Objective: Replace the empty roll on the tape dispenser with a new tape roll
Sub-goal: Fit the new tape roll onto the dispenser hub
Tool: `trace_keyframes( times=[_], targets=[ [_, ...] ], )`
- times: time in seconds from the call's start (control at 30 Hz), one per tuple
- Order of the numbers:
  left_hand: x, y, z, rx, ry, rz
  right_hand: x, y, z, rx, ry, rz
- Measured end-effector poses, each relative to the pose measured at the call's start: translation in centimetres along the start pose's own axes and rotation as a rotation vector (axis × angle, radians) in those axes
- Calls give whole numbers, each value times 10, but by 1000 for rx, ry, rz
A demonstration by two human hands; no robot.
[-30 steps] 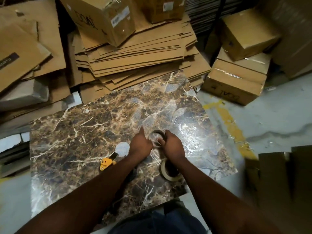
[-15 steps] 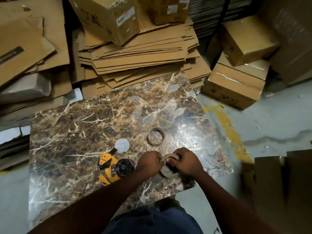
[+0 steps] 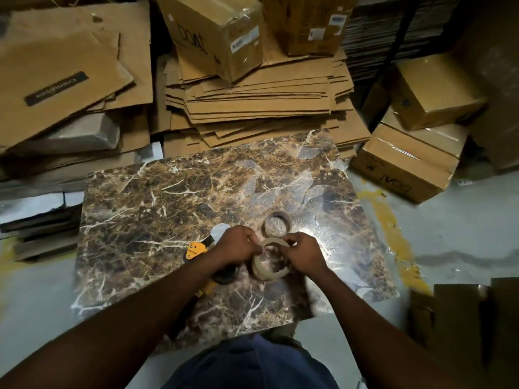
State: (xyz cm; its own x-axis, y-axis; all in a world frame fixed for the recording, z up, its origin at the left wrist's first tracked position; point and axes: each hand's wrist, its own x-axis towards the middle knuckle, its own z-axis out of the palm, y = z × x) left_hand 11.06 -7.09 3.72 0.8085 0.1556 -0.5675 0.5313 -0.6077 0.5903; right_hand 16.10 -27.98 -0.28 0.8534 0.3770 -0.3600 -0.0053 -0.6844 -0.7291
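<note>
A new clear tape roll (image 3: pixel 269 272) is held just above the marble-patterned board (image 3: pixel 157 209), near its front middle. My left hand (image 3: pixel 238 245) pinches its left top rim and my right hand (image 3: pixel 302 252) grips its right rim. Just behind the hands, the empty brown cardboard core (image 3: pixel 277 223) lies flat on the board. The yellow and black tape dispenser (image 3: pixel 198 249) lies to the left, largely hidden under my left wrist and forearm. Its black wheel (image 3: pixel 226 276) shows below the wrist.
Stacks of flattened cardboard (image 3: pixel 252 108) and sealed boxes (image 3: pixel 216 32) crowd the far edge of the board. More boxes (image 3: pixel 407 161) stand at the right on the grey floor, past a yellow floor line (image 3: pixel 390 228). A white round patch (image 3: pixel 220 230) lies by the dispenser.
Both hands left the empty core on the board, moved back toward me and took hold of the new roll. The view shifted so the board sits higher in frame.
</note>
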Motion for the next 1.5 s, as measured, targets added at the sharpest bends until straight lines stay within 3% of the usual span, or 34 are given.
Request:
trace_keyframes(
  times=[0.4, 0.77, 0.97, 1.2, 1.33, 1.5],
  targets=[
    [-47, -73, -58, -201, 156, -188, 17, -68, 67, 83, -154, -70],
    [-62, -104, -46, -196, 67, -191, 12, -72, 102, 53, -198, -151],
    [-56, -119, -36, -298, 23, -218, 11, -66, 105, 85, -192, -46],
    [-63, -122, -33, -682, -87, -343, 5, -63, 104, 306, -302, 151],
    [-62, -131, -33, -726, -98, -365, 4, -59, 95, 511, -439, 290],
    [-60, -129, -31, -741, -87, -358, 4, -60, 89, 499, -448, 337]
  ],
)
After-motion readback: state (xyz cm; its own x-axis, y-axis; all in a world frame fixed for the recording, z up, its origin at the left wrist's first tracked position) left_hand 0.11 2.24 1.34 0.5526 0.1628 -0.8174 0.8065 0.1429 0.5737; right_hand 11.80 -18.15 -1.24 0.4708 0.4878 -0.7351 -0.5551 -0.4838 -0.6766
